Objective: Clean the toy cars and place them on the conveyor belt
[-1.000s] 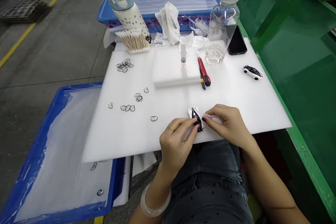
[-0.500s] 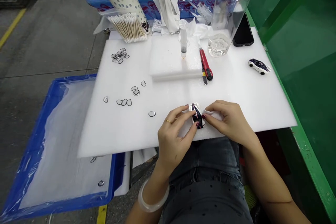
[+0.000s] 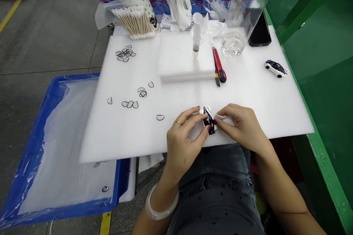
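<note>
Toy car (image 3: 209, 119), white with dark stripes, sits at the near edge of the white foam sheet (image 3: 248, 91), pinched between both hands. Left hand (image 3: 184, 142): thumb and forefinger closed on the car's left flank, ring on one finger, bangle on the wrist. Right hand (image 3: 242, 126): fingers curled shut on a small white wipe (image 3: 220, 117), pressed against the car's right side. At 12 o'clock from the car lies a thicker foam block (image 3: 179, 58) with a syringe (image 3: 196, 38) standing upright on it; a red knife (image 3: 219, 69) lies just beside the block at 1 o'clock. At 2 o'clock, well apart, a second car (image 3: 276, 68) rests near the sheet's right edge. At 9 to 10 o'clock, loose clear lenses (image 3: 131, 104) are scattered on the sheet. Along the far edge: cotton swabs (image 3: 135, 22), a clear bottle (image 3: 242, 11), a phone (image 3: 260, 33). A blue tray (image 3: 16, 176) sits low at 8 o'clock.
</note>
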`<state>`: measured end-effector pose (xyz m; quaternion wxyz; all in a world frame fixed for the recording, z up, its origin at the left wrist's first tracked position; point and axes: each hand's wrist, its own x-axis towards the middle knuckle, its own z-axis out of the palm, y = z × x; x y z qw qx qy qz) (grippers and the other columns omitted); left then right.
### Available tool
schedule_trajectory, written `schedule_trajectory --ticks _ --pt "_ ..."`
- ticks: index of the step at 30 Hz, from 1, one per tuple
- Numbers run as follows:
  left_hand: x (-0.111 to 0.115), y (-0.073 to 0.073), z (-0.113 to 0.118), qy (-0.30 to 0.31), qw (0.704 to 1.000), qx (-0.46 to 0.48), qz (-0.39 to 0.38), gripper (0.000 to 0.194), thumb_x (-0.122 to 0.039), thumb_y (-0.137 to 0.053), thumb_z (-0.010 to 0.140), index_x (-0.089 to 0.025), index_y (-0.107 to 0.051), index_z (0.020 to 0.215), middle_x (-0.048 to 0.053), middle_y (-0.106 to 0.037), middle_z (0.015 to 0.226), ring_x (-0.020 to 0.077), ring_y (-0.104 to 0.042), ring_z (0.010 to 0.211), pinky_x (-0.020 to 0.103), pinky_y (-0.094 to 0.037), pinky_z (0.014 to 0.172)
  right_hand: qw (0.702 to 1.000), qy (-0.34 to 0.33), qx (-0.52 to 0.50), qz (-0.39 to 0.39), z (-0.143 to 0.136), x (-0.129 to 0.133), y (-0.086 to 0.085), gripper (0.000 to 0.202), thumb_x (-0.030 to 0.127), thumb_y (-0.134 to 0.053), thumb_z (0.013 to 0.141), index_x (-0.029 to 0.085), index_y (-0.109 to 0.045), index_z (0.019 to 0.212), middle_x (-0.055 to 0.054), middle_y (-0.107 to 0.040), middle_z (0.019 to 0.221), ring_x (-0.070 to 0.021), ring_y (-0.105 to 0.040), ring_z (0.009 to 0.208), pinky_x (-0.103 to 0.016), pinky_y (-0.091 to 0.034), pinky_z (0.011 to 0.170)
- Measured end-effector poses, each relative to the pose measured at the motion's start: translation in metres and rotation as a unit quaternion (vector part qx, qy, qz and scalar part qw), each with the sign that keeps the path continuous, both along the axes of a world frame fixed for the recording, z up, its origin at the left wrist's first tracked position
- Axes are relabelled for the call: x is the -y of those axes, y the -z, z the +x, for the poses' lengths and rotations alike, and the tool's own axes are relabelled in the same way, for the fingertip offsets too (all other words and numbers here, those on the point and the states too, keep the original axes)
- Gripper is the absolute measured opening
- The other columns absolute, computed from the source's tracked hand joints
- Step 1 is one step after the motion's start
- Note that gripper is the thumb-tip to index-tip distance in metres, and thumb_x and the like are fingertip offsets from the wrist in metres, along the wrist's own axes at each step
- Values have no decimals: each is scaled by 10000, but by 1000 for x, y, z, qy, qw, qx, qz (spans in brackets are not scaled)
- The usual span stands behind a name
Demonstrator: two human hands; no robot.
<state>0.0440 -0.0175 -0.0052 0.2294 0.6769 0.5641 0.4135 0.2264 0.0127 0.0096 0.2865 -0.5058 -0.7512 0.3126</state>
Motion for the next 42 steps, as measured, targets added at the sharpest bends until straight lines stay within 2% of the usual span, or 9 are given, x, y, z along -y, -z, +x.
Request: schedule_trajectory --ticks 4,8,11,28,33,35,37,39,42 --pt "-7 -5 -6 22 999 -2 -28 220 -168 -715 804 -223 -725 1017 57 -685 1142 209 -668 1021 305 -608 735 1000 0 -5 9 1 1 1 86 239 -626 911 181 -661 858 1 -637 779 -122 -572 695 -248 -380 620" --pt "-19 -7 -20 134 989 -52 -27 439 -224 -751 800 -245 -652 1227 82 -588 1373 275 -551 1247 480 -514 1011 1000 5 -25 7 2 3 2 86 218 -612 923 177 -659 863 7 -635 790 -110 -576 707 -242 -397 642" --pt "-23 -5 -25 183 981 -55 -32 432 -225 -708 851 -259 -620 1273 68 -585 1389 270 -521 1287 523 -460 1062 1000 7 -22 12 2 4 4 67 219 -639 907 176 -651 858 15 -629 781 -106 -573 700 -238 -392 633" --pt "-19 -2 -21 136 990 -30 -31 309 -160 -619 892 -271 -654 1178 28 -637 1304 223 -566 1223 455 -476 1038 998 17 6 54 -3 5 8 45 209 -681 881 175 -657 864 13 -624 788 -102 -559 656 -237 -372 566" --pt "-22 -5 -27 228 966 -118 -38 497 -185 -610 911 -314 -516 1382 42 -442 1528 300 -404 1397 527 -440 1046 988 67 -63 122 2 7 8 47 181 -632 918 174 -676 931 -21 -641 844 -131 -603 747 -257 -463 653" --pt "-23 -3 -27 219 970 -103 -29 413 -225 -677 882 -303 -603 1280 47 -560 1408 287 -520 1279 499 -476 998 978 108 -73 166 2 10 9 92 164 -599 936 185 -688 934 -28 -650 849 -136 -612 745 -261 -481 642" --pt "-22 1 -26 159 985 -64 -4 325 -283 -766 812 -250 -677 1123 55 -650 1194 252 -601 1101 456 -510 941 969 117 -52 212 1 14 11 113 140 -595 931 192 -694 946 -34 -651 858 -129 -610 707 -248 -479 586" --pt "-20 4 -24 114 993 -40 19 315 -301 -809 764 -216 -691 1044 49 -652 1050 228 -607 995 419 -531 881 964 88 -17 249 -1 19 14 121 121 -609 916 184 -690 980 -40 -643 863 -111 -588 644 -231 -460 527" --pt "-18 6 -24 112 993 -30 25 285 -244 -789 784 -217 -689 1049 35 -644 1012 208 -599 955 388 -533 837 958 29 35 284 -4 26 18 134 119 -609 912 166 -679 1016 -53 -638 871 -104 -568 614 -229 -448 504"
